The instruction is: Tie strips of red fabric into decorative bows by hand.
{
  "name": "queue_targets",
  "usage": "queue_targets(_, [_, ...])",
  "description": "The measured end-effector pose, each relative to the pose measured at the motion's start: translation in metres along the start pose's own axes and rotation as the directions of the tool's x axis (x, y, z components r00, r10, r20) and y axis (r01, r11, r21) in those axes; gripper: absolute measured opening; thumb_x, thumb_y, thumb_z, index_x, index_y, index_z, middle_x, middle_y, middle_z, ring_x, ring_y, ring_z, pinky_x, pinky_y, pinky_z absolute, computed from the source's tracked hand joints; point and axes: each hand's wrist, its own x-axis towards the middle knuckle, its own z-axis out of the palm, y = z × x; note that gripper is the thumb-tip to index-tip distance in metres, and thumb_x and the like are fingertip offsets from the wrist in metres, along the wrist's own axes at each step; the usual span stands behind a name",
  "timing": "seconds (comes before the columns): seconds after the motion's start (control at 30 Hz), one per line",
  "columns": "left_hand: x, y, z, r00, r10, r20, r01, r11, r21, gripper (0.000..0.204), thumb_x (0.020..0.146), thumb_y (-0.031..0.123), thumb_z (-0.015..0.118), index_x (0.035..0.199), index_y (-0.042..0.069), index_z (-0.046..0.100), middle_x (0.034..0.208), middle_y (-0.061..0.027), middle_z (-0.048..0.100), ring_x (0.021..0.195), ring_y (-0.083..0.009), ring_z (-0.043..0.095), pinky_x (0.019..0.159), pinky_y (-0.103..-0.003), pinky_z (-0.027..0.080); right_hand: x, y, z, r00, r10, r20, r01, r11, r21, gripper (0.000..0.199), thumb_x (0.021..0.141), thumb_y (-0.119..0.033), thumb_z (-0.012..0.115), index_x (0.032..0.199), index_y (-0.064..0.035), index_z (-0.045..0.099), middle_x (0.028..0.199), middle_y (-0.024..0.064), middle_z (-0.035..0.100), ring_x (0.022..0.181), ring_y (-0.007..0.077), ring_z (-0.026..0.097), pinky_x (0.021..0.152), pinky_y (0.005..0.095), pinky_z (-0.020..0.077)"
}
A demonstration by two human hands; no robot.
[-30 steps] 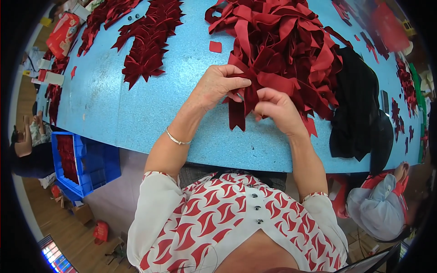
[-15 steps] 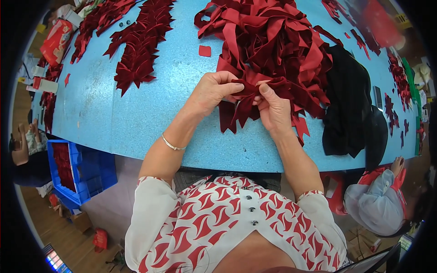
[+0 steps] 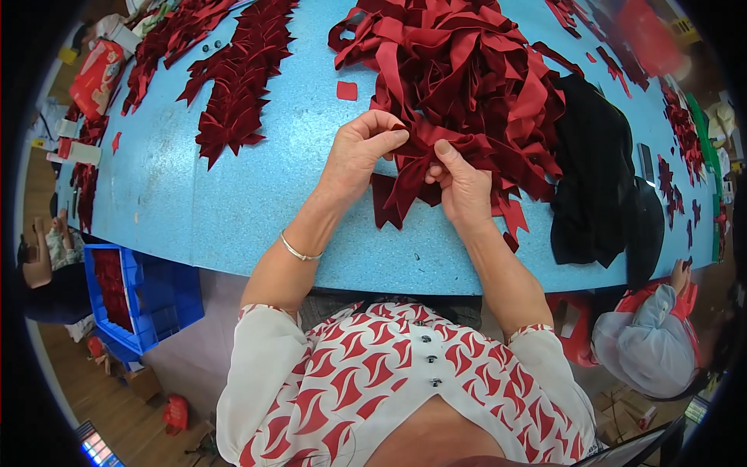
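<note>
Between both hands, at the near edge of a large heap of dark red ribbon [image 3: 467, 74], is a dark red velvet ribbon bow [image 3: 412, 167] with notched tails hanging over the blue table. My left hand [image 3: 356, 156] pinches its left side between thumb and forefinger. On its other side, the thumb and curled fingers of my right hand [image 3: 465, 187] close on the folded ribbon near the middle. The bow overlaps the heap, so where one ends and the other begins is hard to see.
Finished bows [image 3: 241, 101] lie in an overlapping row at the left. A small red square [image 3: 347, 91] lies on the blue table [image 3: 303, 202]. Black cloth [image 3: 595, 171] is beside the heap, near a phone [image 3: 646, 163]. A blue crate [image 3: 163, 303] stands lower left; a co-worker [image 3: 646, 342] sits at right.
My left hand has drawn slightly left and up with its side of the ribbon. My right hand has shifted a little left, and the bow's folds and tails hang differently.
</note>
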Motion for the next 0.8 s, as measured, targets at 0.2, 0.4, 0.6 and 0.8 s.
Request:
queue_targets(0.2, [-0.011, -0.001, 0.015, 0.985, -0.173, -0.015, 0.164, 0.955, -0.249, 0.012, 0.077, 0.008, 0.064, 0.086, 0.002, 0.059, 0.079, -0.0043, 0.062, 0.066, -0.0112, 0.059, 0.06, -0.024, 0.048, -0.005, -0.006, 0.013, 0.999, 0.033, -0.014, -0.031, 0.994, 0.102, 0.018, 0.079, -0.016, 0.066, 0.089, -0.0014, 0.061, 0.079, 0.0057, 0.061, 0.067, 0.0133, 0.057, 0.055, 0.0274, 0.0477])
queue_targets(0.4, [-0.011, 0.01, 0.001, 0.988, -0.152, -0.039, 0.143, 0.975, -0.172, 0.012, 0.077, 0.006, 0.064, 0.086, 0.002, 0.058, 0.078, -0.0069, 0.062, 0.063, -0.0119, 0.06, 0.056, -0.024, 0.049, -0.006, -0.041, 0.001, 0.967, -0.221, 0.122, 0.237, 0.963, -0.13, 0.023, 0.081, -0.019, 0.063, 0.094, 0.0006, 0.059, 0.09, 0.0072, 0.06, 0.076, 0.0116, 0.058, 0.064, 0.0241, 0.048])
queue_targets(0.6, [-0.012, 0.006, -0.003, 0.974, -0.204, 0.104, 0.209, 0.977, -0.045, 0.009, 0.075, 0.004, 0.064, 0.082, 0.002, 0.057, 0.07, -0.0048, 0.06, 0.058, -0.0084, 0.056, 0.052, -0.02, 0.046, -0.003, -0.038, -0.004, 0.94, -0.157, 0.302, 0.286, 0.844, -0.453, 0.025, 0.083, -0.023, 0.062, 0.094, -0.0001, 0.058, 0.089, 0.0063, 0.061, 0.076, 0.0093, 0.057, 0.067, 0.0207, 0.0458])
queue_targets(0.8, [-0.003, 0.0, -0.003, 0.963, -0.141, 0.229, 0.151, 0.988, -0.029, 0.008, 0.075, 0.003, 0.064, 0.079, 0.003, 0.057, 0.065, -0.0024, 0.057, 0.054, -0.0068, 0.052, 0.049, -0.019, 0.042, 0.006, -0.02, -0.009, 0.985, -0.063, 0.159, 0.076, 0.994, -0.075, 0.024, 0.082, -0.019, 0.062, 0.096, -0.0001, 0.058, 0.083, 0.0056, 0.062, 0.073, 0.01, 0.058, 0.065, 0.0235, 0.0467])
